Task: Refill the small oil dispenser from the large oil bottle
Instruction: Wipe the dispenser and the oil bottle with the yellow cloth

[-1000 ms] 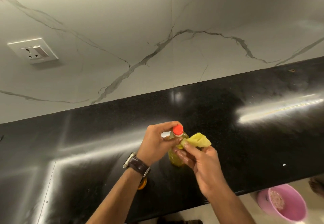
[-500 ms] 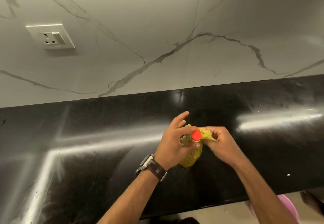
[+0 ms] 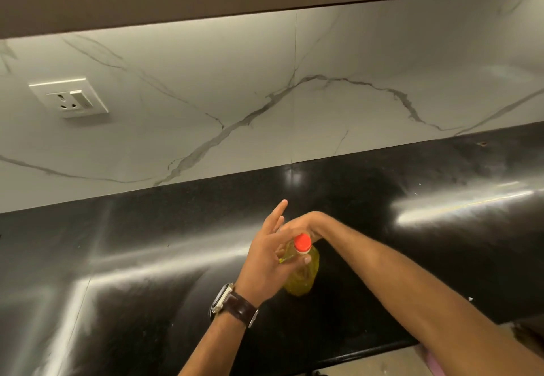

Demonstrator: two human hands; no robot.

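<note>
Two hands meet at the oil bottle point(image 3: 303, 275) standing capped at six o'clock on the black surface point(image 3: 412, 257), the left hand point(image 3: 266, 260) pinching its neck with fingers partly spread, the right hand's point(image 3: 297, 225) grip hidden, so pouring apparently remains undone.

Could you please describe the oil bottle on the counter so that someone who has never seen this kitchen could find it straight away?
Start at the long black countertop below the white marble wall. Near its front edge, where the person's two forearms meet, stands a small clear bottle of yellow oil. Its bright red cap is the only red thing in view, and the left hand holds it at the neck.
</note>
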